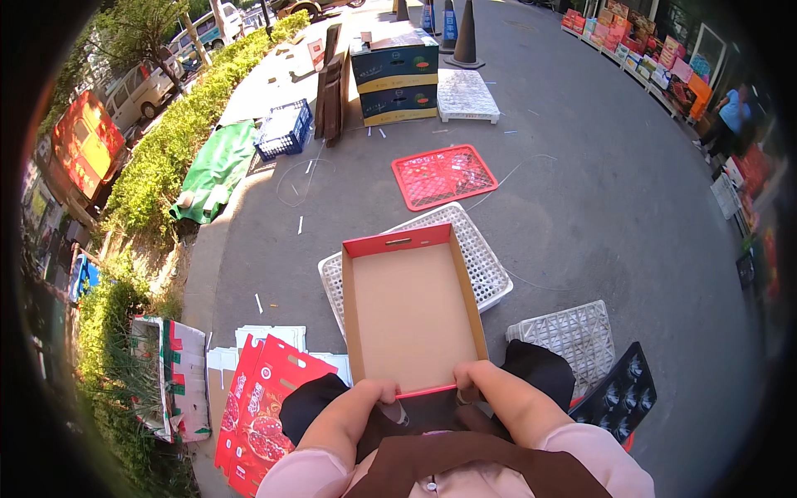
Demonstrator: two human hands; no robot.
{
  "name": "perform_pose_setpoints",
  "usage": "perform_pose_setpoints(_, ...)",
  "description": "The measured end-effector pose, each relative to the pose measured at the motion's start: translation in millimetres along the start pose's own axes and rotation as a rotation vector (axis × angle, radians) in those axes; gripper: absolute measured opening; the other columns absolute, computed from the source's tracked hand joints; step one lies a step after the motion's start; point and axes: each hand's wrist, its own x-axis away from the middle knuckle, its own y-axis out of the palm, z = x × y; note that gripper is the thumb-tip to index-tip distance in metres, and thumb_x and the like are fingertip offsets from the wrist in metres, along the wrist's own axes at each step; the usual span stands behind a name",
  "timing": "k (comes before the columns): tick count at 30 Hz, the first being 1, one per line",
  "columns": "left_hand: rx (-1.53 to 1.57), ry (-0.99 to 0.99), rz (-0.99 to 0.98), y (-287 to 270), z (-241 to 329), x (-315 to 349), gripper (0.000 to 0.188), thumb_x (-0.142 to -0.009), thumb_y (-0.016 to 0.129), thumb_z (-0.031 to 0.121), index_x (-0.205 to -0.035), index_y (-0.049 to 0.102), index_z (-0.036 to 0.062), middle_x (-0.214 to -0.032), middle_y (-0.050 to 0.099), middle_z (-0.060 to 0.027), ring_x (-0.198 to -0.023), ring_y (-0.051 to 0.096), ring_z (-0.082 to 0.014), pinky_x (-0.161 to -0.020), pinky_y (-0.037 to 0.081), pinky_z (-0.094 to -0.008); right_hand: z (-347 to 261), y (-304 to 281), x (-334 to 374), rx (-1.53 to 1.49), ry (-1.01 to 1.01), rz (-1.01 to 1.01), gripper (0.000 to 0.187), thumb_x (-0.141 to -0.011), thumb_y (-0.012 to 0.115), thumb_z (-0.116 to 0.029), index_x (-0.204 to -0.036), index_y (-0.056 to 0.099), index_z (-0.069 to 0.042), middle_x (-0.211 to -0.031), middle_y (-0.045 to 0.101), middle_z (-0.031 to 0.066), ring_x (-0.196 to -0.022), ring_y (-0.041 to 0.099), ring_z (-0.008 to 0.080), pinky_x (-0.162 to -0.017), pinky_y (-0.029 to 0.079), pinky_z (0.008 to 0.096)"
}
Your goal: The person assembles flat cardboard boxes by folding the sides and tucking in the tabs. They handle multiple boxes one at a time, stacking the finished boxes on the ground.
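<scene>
An open, shallow cardboard box (411, 311), red outside and plain brown inside, lies in front of me with nothing in it. Its far wall has a hand slot. Underneath, a white perforated plastic crate (486, 270) sticks out on both sides. My left hand (378, 390) is closed on the box's near wall, left of the middle. On the same wall, to the right, my right hand (471, 376) grips the edge. Fingertips of both hands are partly hidden. Flat red printed cardboard sheets (270, 398) lie to the left of my knee.
Beyond the box lies a red mesh tray (444, 177). A white grid crate (573, 336) and a black molded tray (618, 394) are by my right knee. Further off stand stacked dark cartons (397, 79), a blue crate (284, 129) and traffic cones (465, 37). A carton of greenery (187, 382) stands left.
</scene>
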Motion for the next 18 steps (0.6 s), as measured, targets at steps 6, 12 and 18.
perform_pose_setpoints(6, 0.062, -0.009, -0.094, -27.9, 35.6, 27.4, 0.047, -0.064, 0.055, 0.005, -0.109, 0.069, 0.0138, -0.088, 0.069, -0.0113, -0.080, 0.064, -0.0255, -0.067, 0.050, -0.0382, 20.9, 12.0, -6.8, 0.000, -0.001, -0.012, 0.031, -0.068, 0.061, -0.007, -0.097, 0.072, -0.004, -0.101, 0.069, 0.0171, -0.094, 0.067, 0.0289, -0.077, 0.053, 0.0405)
perform_pose_setpoints(12, -0.085, -0.106, -0.207, -25.0, 29.6, 3.4, 0.056, -0.060, 0.057, 0.004, -0.114, 0.065, 0.0140, -0.092, 0.068, -0.0122, -0.083, 0.063, -0.0265, -0.067, 0.050, -0.0397, 28.9, 37.1, -25.6, -0.090, -0.036, 0.114, 0.040, -0.065, 0.064, -0.005, -0.104, 0.070, -0.008, -0.103, 0.069, 0.0171, -0.099, 0.066, 0.0305, -0.083, 0.053, 0.0400)
perform_pose_setpoints(18, 0.028, 0.012, 0.545, -32.2, 84.5, 59.2, 0.047, -0.069, 0.076, 0.029, -0.109, 0.067, 0.0059, -0.110, 0.066, -0.0165, -0.104, 0.062, -0.0334, -0.088, 0.050, -0.0426, -5.7, 20.0, 36.2, 0.166, -0.120, 0.711, 0.023, -0.080, 0.058, -0.016, -0.100, 0.069, -0.020, -0.093, 0.069, 0.0124, -0.089, 0.065, 0.0320, -0.076, 0.051, 0.0430)
